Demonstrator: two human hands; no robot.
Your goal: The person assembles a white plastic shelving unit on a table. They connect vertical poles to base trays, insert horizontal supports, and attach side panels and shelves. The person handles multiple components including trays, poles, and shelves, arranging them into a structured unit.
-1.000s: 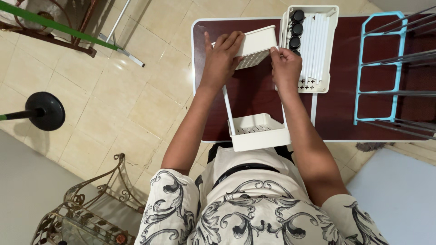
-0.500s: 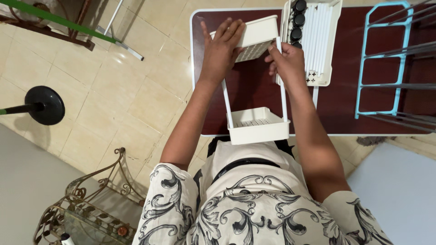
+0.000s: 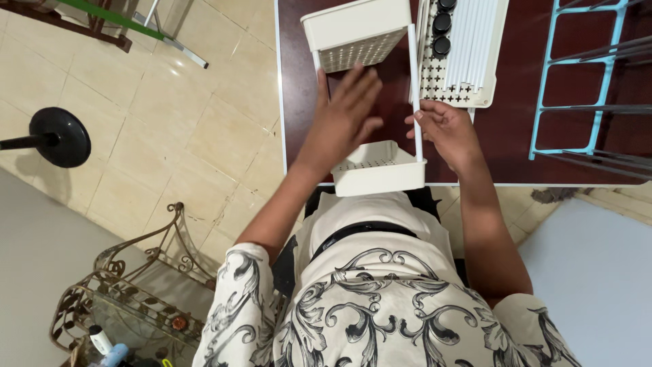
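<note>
The person is working at a dark red worktop, where a cream plastic rack made of two perforated baskets joined by thin white poles is lying tipped over on its side, one basket near the worktop's front edge just before the person's body and the other farther out. Laid down this way, both baskets and the poles between them are facing up within easy reach of both hands. The left hand is lying flat and open, fingers spread, across the span between the two baskets, seemingly pressing on or steadying the left pole, which it is hiding; its grip is apart, closed on nothing. The right hand is curling around the right pole near the lower basket, with thumb and fingers looking clamped on it, which is keeping that side of the frame from shifting. The upper basket is sitting at the far ends of the poles, its holed bottom turned toward the camera. Just beside the rack to the right, a white tray is holding spare white tubes and black round caps, parts kept close at hand. Farther right, a light blue wire-and-frame shelf is lying on the worktop, well apart from both hands.
</note>
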